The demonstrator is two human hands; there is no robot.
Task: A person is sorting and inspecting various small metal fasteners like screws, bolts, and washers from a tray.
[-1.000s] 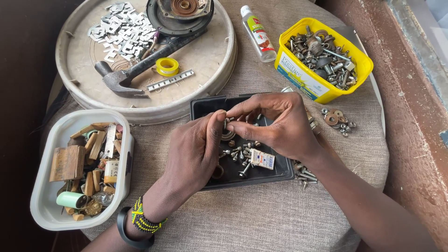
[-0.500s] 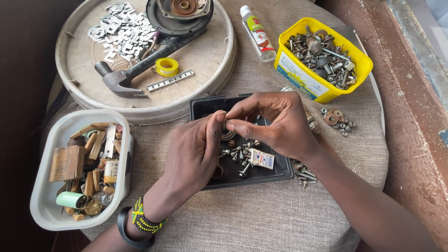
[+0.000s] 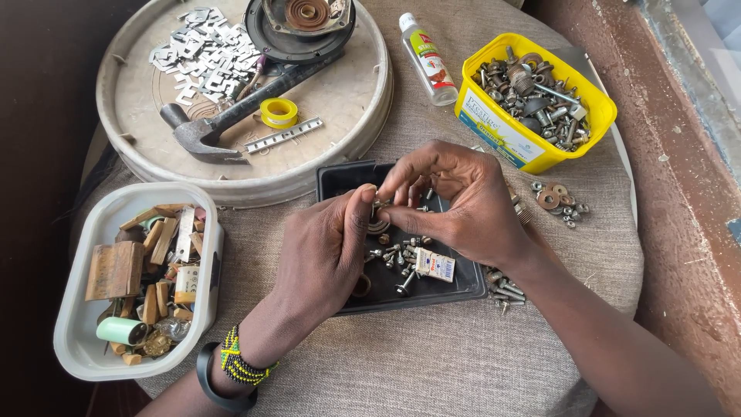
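Observation:
Over a black tray (image 3: 340, 179) of small screws and bolts, my left hand (image 3: 324, 255) and my right hand (image 3: 459, 205) meet fingertip to fingertip. Both pinch one small metal part (image 3: 380, 205), a bolt or screw with a washer-like ring below it; my fingers hide most of it. Loose screws (image 3: 397, 255) and a small white label piece (image 3: 434, 265) lie in the tray under my hands. A beaded band and a black bracelet circle my left wrist.
A round metal tray (image 3: 370, 116) behind holds a hammer (image 3: 231, 116), yellow tape roll (image 3: 279, 113), metal clips and a motor part. A yellow tub (image 3: 494, 131) of bolts stands at right, a small bottle (image 3: 428, 58) beside it. Washers (image 3: 556, 197) lie loose. A white tub (image 3: 85, 340) of wooden bits is at left.
Barely anything differs; my fingertips have shifted slightly on the small part while both hands stay over the black tray.

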